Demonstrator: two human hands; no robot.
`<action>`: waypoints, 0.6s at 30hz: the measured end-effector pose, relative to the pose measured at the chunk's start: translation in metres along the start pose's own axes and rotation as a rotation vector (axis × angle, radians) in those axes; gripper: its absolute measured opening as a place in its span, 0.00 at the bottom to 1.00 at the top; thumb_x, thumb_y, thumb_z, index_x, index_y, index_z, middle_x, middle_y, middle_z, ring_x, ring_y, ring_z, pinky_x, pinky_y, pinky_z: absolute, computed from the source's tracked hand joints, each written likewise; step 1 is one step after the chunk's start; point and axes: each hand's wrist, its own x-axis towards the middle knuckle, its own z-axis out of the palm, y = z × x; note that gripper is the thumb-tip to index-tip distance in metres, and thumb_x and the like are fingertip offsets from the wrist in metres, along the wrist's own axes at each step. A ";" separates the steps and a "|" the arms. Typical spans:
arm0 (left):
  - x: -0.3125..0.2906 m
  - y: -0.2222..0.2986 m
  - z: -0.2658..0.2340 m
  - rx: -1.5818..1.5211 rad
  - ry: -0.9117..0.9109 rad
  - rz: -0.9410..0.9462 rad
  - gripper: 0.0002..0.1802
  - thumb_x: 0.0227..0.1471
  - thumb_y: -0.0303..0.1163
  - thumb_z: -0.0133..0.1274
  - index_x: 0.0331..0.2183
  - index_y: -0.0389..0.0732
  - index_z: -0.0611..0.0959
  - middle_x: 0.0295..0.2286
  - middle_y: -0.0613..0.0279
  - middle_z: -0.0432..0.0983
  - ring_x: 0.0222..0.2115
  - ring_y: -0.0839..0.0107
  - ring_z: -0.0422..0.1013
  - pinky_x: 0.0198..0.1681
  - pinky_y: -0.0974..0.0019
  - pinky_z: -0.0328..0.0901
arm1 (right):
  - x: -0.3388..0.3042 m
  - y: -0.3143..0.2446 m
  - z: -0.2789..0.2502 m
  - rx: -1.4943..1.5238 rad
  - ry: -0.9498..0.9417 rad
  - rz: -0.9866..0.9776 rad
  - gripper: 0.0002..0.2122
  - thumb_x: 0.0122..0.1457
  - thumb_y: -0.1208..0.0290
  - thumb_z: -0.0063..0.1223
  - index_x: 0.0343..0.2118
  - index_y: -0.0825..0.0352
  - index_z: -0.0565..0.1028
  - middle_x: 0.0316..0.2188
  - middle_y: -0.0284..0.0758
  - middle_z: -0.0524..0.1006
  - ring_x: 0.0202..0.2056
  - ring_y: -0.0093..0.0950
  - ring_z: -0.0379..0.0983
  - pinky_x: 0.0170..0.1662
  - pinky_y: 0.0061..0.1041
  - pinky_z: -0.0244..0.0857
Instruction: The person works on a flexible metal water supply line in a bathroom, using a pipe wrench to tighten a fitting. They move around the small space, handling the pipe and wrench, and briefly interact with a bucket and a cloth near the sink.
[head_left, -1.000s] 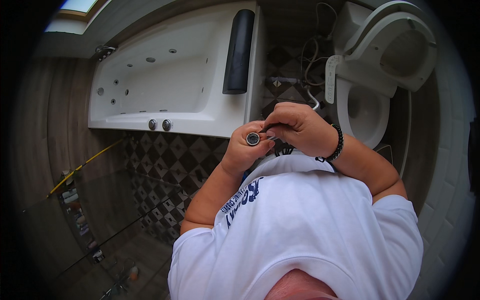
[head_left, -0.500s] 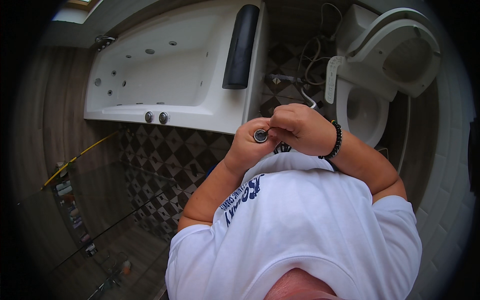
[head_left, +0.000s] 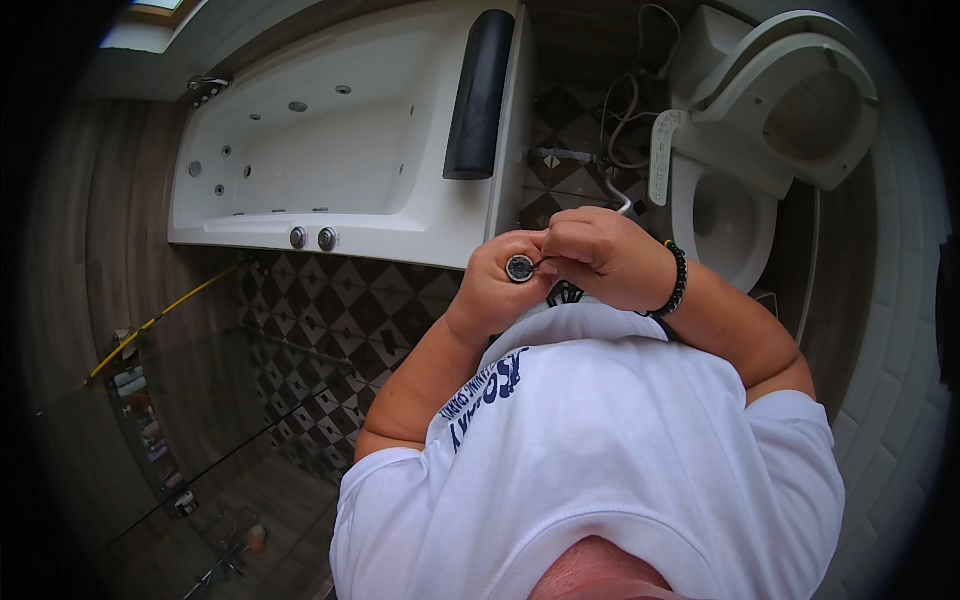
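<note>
My left hand [head_left: 492,288] is closed around a small cylinder [head_left: 519,268], seen end-on. Its round dark face has a pale ring at the rim; the rest is hidden in my grip, so its kind is unclear. Pressed up against it, my right hand [head_left: 612,262] has its thumb and fingers pinched together beside the cylinder. A thin dark piece [head_left: 541,263] shows between the two hands, too small to make out. Both hands are held in front of my chest. A beaded black bracelet [head_left: 679,280] circles my right wrist.
A white bathtub [head_left: 350,228] with a black headrest [head_left: 480,95] lies ahead to the left. Ahead to the right stands a toilet [head_left: 720,215] with its lid raised and a side control panel [head_left: 664,157]. Hoses [head_left: 622,140] hang beside it. Patterned tiles [head_left: 330,305] cover the floor.
Both hands keep almost the same place and grip. The cylinder's face has tilted very slightly, and the view has shifted a little.
</note>
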 end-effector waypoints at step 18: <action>0.002 0.001 0.000 0.165 -0.053 0.066 0.04 0.36 0.20 0.50 0.22 0.34 0.74 0.24 0.63 0.68 0.25 0.78 0.64 0.27 0.77 0.59 | -0.008 0.001 0.001 0.058 0.009 -0.053 0.03 0.45 0.79 0.51 0.21 0.69 0.68 0.18 0.36 0.68 0.23 0.33 0.67 0.27 0.28 0.60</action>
